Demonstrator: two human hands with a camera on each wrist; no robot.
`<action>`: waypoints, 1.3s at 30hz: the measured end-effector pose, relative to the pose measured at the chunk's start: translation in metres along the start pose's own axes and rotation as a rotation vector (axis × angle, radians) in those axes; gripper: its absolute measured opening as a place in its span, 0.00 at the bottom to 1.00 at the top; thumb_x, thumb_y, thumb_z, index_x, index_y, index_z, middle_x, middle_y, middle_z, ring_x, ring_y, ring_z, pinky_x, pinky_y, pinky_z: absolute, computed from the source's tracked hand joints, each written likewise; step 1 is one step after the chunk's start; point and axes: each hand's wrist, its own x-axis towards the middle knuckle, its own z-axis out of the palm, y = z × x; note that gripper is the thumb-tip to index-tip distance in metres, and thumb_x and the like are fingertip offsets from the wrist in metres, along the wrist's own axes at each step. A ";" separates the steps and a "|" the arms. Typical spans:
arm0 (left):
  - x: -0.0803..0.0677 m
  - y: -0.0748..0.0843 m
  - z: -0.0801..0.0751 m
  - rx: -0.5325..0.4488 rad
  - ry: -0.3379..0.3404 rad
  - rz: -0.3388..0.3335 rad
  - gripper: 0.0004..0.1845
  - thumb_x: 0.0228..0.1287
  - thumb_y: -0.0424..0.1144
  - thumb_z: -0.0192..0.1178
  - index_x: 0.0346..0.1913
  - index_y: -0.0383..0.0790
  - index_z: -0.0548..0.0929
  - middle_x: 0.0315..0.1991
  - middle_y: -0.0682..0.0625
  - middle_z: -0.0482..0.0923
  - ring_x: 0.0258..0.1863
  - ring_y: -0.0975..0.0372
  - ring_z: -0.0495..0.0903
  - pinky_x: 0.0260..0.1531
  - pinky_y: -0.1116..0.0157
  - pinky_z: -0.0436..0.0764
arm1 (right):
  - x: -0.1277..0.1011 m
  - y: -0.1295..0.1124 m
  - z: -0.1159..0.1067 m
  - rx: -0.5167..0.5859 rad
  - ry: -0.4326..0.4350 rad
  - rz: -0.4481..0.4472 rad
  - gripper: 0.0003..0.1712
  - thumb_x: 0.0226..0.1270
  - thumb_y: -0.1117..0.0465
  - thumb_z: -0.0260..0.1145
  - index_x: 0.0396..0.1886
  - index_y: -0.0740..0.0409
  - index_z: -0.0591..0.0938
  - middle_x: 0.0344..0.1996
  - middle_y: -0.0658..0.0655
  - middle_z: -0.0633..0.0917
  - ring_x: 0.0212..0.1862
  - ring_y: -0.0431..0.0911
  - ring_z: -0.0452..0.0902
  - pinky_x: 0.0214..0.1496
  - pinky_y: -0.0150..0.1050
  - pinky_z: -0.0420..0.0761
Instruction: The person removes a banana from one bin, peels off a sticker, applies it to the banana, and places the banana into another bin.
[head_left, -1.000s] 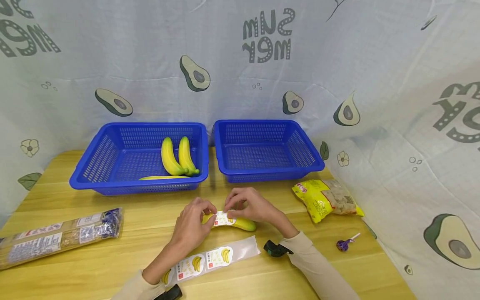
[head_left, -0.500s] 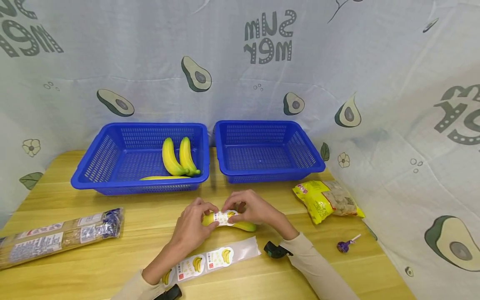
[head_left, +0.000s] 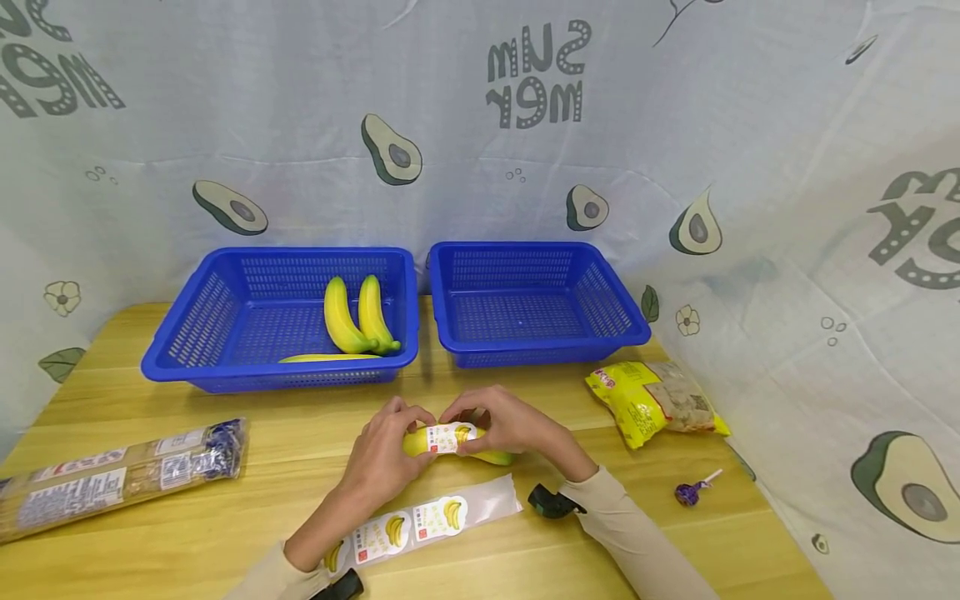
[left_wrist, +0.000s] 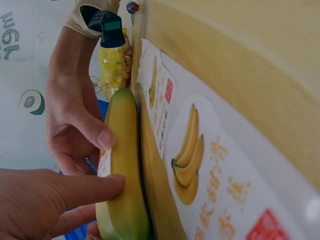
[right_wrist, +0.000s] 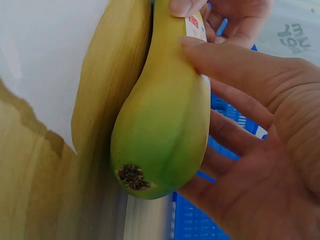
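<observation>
From the head view I see my left hand and right hand meeting on a banana that lies on the table, in front of the gap between the two blue baskets. Both hands curl their fingers round the banana, the left at its left end, the right over its middle and right end, and a sticker sits on the peel between them. Just in front of the banana lies a sticker strip with banana labels on it. The left basket holds more bananas; the right basket is beside it. A long packet lies at the left of the table, a yellow bag and a lollipop at the right. In the left wrist view the banana rests against the table edge-on, my left thumb pressing along its side, the right hand with its thumb on the sticker, and the sticker strip close beside. In the right wrist view the banana fills the frame, its dark tip toward the camera, my right hand cupped round it with a finger laid across the peel touching the sticker; a left fingertip presses the far end.
</observation>
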 end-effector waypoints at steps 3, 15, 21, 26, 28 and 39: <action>0.000 0.000 -0.001 -0.001 -0.009 -0.002 0.22 0.47 0.29 0.87 0.45 0.45 0.90 0.35 0.53 0.72 0.37 0.60 0.77 0.34 0.62 0.78 | 0.000 0.000 0.000 -0.027 -0.016 -0.011 0.26 0.59 0.65 0.85 0.58 0.58 0.89 0.51 0.53 0.91 0.46 0.38 0.80 0.44 0.31 0.86; -0.002 -0.003 -0.003 0.047 -0.051 -0.001 0.25 0.46 0.29 0.87 0.50 0.41 0.90 0.40 0.52 0.78 0.41 0.58 0.78 0.39 0.56 0.82 | -0.001 0.000 -0.001 -0.022 -0.080 -0.001 0.31 0.58 0.63 0.87 0.61 0.59 0.86 0.53 0.52 0.89 0.47 0.37 0.78 0.45 0.31 0.83; 0.001 -0.007 0.002 0.052 -0.031 0.047 0.25 0.45 0.27 0.87 0.48 0.39 0.90 0.45 0.49 0.85 0.49 0.51 0.83 0.48 0.48 0.86 | -0.001 0.002 -0.002 0.041 -0.105 0.006 0.24 0.68 0.58 0.81 0.60 0.59 0.86 0.51 0.51 0.90 0.47 0.38 0.82 0.44 0.33 0.85; 0.001 -0.006 0.002 0.058 -0.006 0.088 0.25 0.45 0.26 0.86 0.50 0.39 0.90 0.48 0.48 0.87 0.51 0.51 0.82 0.52 0.48 0.86 | -0.002 0.001 -0.005 0.091 -0.099 0.013 0.21 0.74 0.58 0.76 0.62 0.60 0.86 0.52 0.54 0.90 0.48 0.41 0.85 0.48 0.35 0.89; 0.001 -0.005 0.002 0.061 0.002 0.102 0.26 0.46 0.26 0.86 0.50 0.39 0.90 0.49 0.49 0.87 0.51 0.53 0.82 0.52 0.48 0.86 | -0.003 0.001 -0.006 0.103 -0.089 0.005 0.20 0.77 0.59 0.73 0.63 0.61 0.86 0.53 0.55 0.90 0.49 0.41 0.85 0.49 0.35 0.89; 0.003 0.006 -0.002 0.052 0.072 0.149 0.27 0.45 0.28 0.87 0.50 0.42 0.90 0.46 0.52 0.88 0.42 0.62 0.72 0.42 0.60 0.81 | -0.006 -0.001 -0.018 0.159 -0.059 -0.038 0.15 0.79 0.64 0.70 0.60 0.65 0.87 0.48 0.58 0.92 0.44 0.40 0.86 0.44 0.36 0.89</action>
